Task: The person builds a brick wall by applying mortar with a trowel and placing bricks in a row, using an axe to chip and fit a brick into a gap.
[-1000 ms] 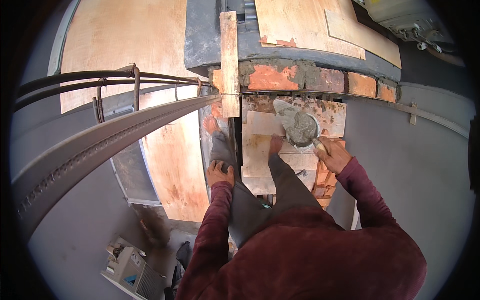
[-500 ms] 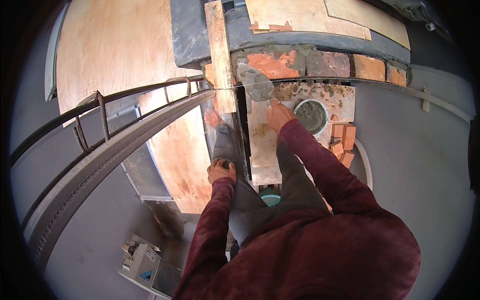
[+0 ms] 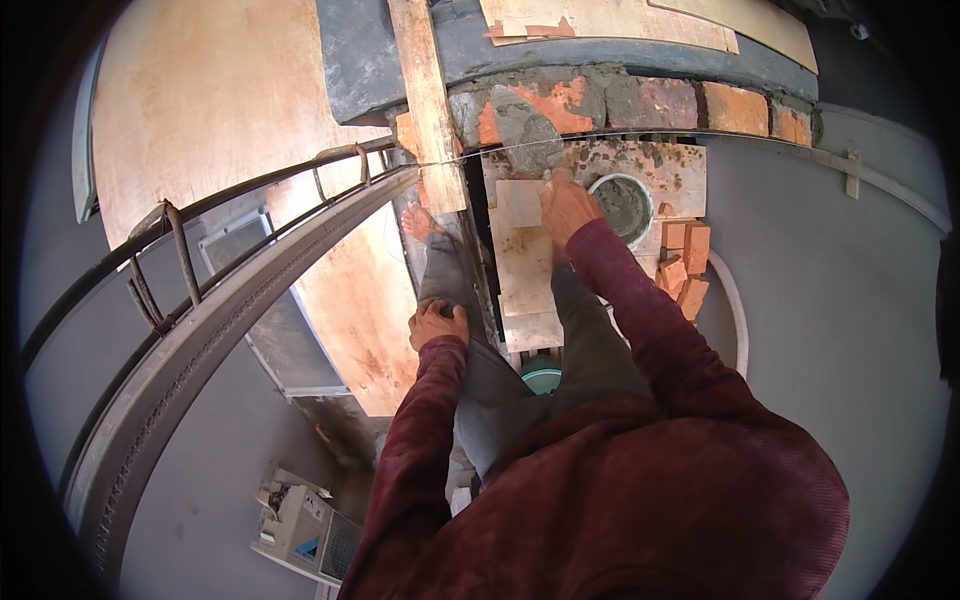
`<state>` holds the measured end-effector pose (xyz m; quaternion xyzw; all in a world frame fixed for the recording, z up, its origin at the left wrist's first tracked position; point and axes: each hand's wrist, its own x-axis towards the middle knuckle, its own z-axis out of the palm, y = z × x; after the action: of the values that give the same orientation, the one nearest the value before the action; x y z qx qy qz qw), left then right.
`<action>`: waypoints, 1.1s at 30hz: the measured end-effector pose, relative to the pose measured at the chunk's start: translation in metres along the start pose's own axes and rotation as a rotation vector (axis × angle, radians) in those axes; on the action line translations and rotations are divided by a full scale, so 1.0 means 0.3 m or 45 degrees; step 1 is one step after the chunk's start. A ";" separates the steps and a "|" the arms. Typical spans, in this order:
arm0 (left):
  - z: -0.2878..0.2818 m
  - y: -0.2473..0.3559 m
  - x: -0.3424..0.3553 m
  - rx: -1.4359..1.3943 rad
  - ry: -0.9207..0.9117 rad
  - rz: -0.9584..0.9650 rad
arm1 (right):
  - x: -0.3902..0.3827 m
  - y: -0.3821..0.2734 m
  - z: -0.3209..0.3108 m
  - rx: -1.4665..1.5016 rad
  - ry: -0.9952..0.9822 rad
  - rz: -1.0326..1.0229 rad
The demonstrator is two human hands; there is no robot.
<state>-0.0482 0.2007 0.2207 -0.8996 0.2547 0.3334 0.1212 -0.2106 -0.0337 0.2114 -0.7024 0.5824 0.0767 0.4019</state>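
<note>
My right hand [image 3: 570,215] grips the handle of a trowel [image 3: 528,130], whose pointed, mortar-covered blade is over the face of the brick course [image 3: 652,100], just right of an upright plank [image 3: 427,100]. Below right of the blade stands a round bucket of grey mortar [image 3: 624,205], on a stained board [image 3: 525,270]. My left hand [image 3: 438,320] rests on my left leg, fingers bent and slightly apart, holding nothing.
Loose bricks [image 3: 690,270] lie at right. Dark curved bars [image 3: 100,255] and a metal beam [image 3: 230,310] cross the left side, over plywood sheets [image 3: 350,320]. An air-conditioner unit [image 3: 310,530] sits lower left. A dark gap runs beside my left foot. A thin line crosses the bricks.
My right hand with the trowel has moved from the bucket up and left to the brick course, uncovering the mortar bucket. My left hand stays on my leg. The view has shifted slightly.
</note>
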 end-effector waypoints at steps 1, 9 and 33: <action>-0.006 0.014 0.000 0.009 -0.009 0.000 | -0.002 -0.007 0.004 0.044 0.023 0.020; 0.034 -0.047 0.030 -0.047 -0.031 -0.003 | -0.115 0.190 -0.048 -0.209 0.129 -0.099; 0.189 0.774 0.311 -2.398 0.032 -0.153 | -0.386 0.604 -0.042 -0.040 0.301 0.045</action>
<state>-0.1435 -0.0079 0.1052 -0.6425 -0.1649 0.3855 -0.6414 -0.4105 0.0459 0.2003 -0.7024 0.6368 0.0094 0.3179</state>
